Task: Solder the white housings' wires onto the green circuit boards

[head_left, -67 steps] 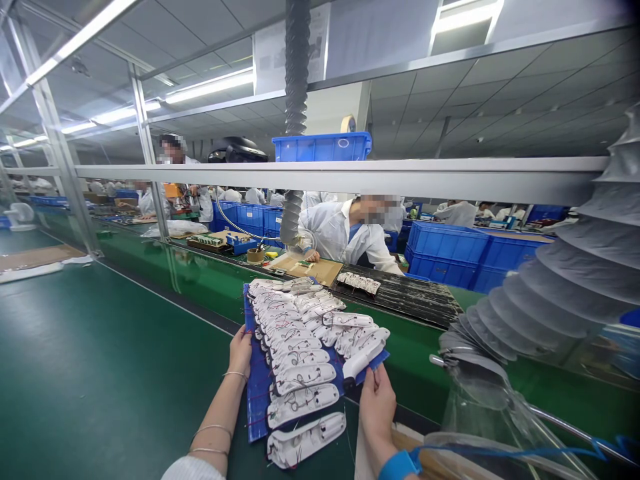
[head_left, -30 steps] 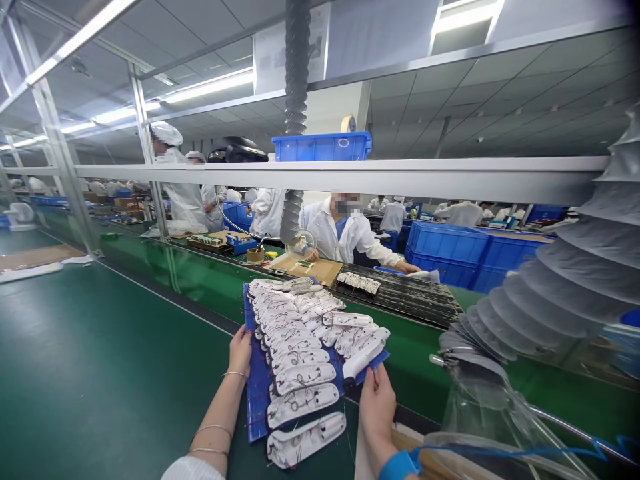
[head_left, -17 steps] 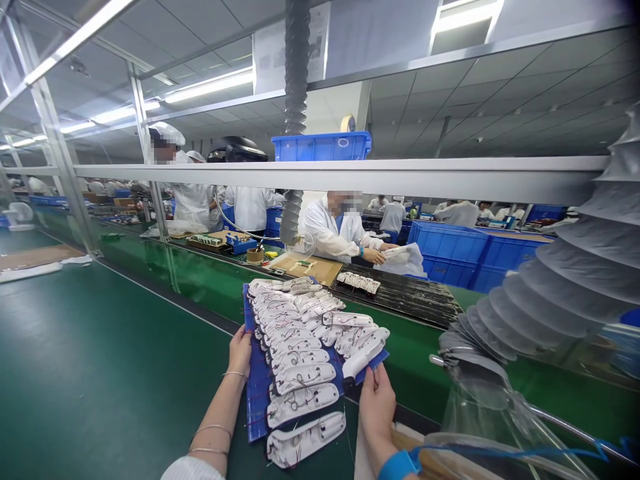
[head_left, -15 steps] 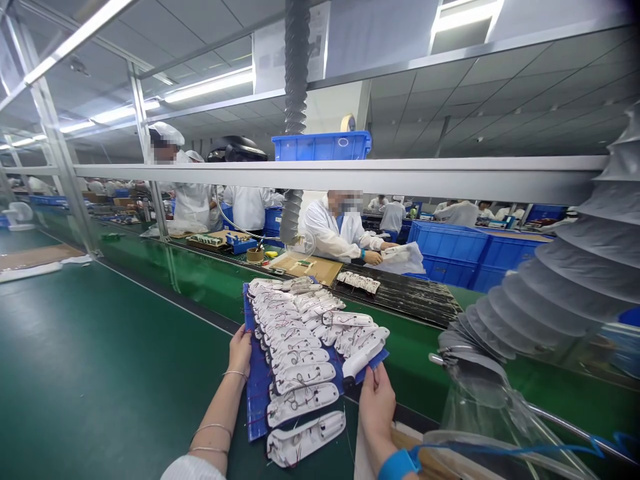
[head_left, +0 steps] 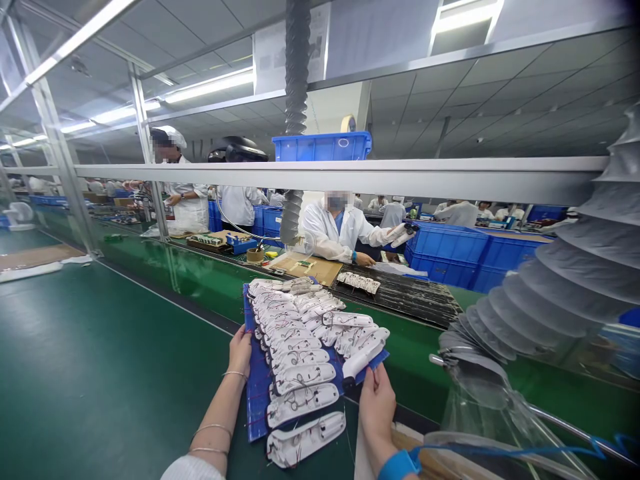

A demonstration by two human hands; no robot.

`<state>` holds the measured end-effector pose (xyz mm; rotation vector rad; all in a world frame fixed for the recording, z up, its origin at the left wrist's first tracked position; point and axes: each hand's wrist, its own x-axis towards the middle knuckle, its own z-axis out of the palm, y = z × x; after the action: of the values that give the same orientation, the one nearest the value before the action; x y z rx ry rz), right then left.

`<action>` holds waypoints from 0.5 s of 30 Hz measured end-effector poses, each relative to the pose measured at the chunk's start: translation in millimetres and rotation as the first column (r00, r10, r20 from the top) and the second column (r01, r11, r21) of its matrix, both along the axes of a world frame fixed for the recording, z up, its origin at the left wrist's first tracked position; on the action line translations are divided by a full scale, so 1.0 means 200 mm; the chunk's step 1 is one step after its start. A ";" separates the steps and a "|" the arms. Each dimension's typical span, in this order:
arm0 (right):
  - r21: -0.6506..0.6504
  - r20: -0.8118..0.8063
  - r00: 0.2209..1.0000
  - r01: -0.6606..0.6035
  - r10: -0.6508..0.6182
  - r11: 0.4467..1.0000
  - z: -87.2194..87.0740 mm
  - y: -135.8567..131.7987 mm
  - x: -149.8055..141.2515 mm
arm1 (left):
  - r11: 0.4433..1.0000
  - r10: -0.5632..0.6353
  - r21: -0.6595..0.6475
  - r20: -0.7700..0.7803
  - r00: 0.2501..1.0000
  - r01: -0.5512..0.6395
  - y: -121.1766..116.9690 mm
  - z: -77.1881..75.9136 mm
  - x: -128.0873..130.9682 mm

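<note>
A blue board lies in front of me, loaded with several rows of white plastic housings that carry thin dark and red wires. My left hand is closed on the board's left edge. At the right corner, my right hand pinches the board, close to a white housing with a black end that lies askew there. Nearest to me, one more white housing sits at the front, beyond the board's near edge.
A green belt runs behind the board, with a black slatted surface beyond it. Across from me, a person in a white coat holds white parts. A grey ribbed duct hangs at right; a metal beam crosses above.
The person across has lifted white parts out to the right, leaving the clear bag on the bench. Another person at the left has turned. My hands and the board stay put.
</note>
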<state>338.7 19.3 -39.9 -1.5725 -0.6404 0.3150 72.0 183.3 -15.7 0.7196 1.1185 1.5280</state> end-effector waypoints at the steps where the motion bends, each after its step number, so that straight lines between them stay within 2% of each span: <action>1: -0.002 -0.005 1.000 0.000 0.000 1.000 0.00 0.00 0.00 | 1.000 0.002 -0.001 -0.001 1.000 -0.002 0.00 0.00 0.00; 15: -0.021 -0.025 1.000 -0.015 0.014 1.000 0.02 -0.01 -0.01 | 1.000 0.004 -0.005 -0.016 1.000 -0.004 -0.01 0.02 0.00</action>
<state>337.3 17.8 -35.7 -1.5822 -0.6314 0.3527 72.2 181.0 -12.4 0.7274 1.1362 1.5249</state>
